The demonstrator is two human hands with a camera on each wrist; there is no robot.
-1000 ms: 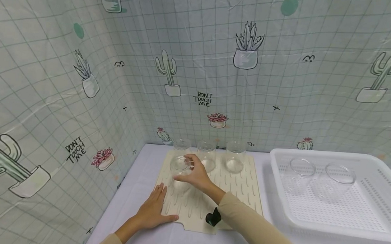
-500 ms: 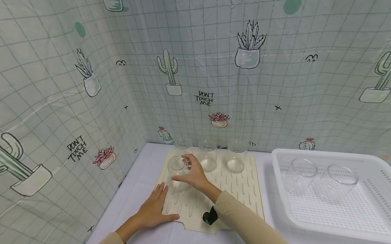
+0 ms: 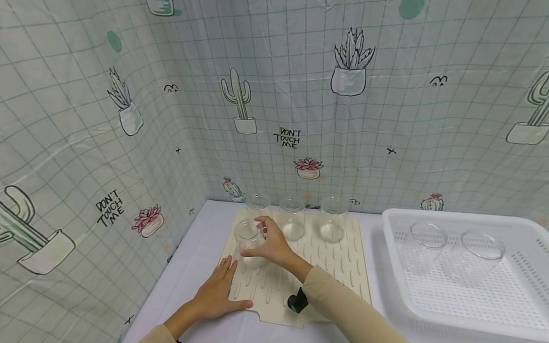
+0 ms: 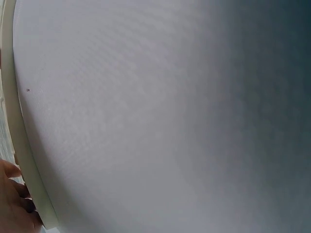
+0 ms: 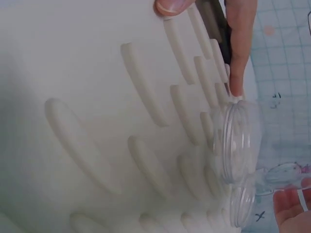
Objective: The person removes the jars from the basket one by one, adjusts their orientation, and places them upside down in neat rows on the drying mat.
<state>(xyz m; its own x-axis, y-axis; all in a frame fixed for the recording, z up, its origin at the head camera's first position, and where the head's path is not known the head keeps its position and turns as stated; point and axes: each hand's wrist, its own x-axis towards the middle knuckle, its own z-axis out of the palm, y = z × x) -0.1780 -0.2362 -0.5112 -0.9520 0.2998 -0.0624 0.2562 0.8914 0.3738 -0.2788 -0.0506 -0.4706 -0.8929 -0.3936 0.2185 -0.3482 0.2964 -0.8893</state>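
My right hand (image 3: 274, 244) grips a clear cup (image 3: 248, 236), thumb on the near side and fingers on the far side. The cup is on or just above the front left part of a cream ribbed mat (image 3: 307, 273); contact is hard to tell. Behind it, three similar clear cups (image 3: 333, 219) stand in a row along the mat's back edge. My left hand (image 3: 216, 293) lies with straight fingers on the mat's left front corner, thumb spread along the front edge. In the right wrist view, clear cups (image 5: 238, 141) overlap near the right fingers (image 5: 291, 208).
A white perforated basket (image 3: 410, 302) stands right of the mat, holding two clear cups (image 3: 481, 244). A patterned cloth (image 3: 349, 118) hangs behind and at the left of the white table (image 3: 185, 244). A small black device (image 3: 298, 300) shows at the right wrist.
My right hand has shifted the cup slightly to the left over the mat. The left hand stays at the mat's corner. The head view has turned very slightly.
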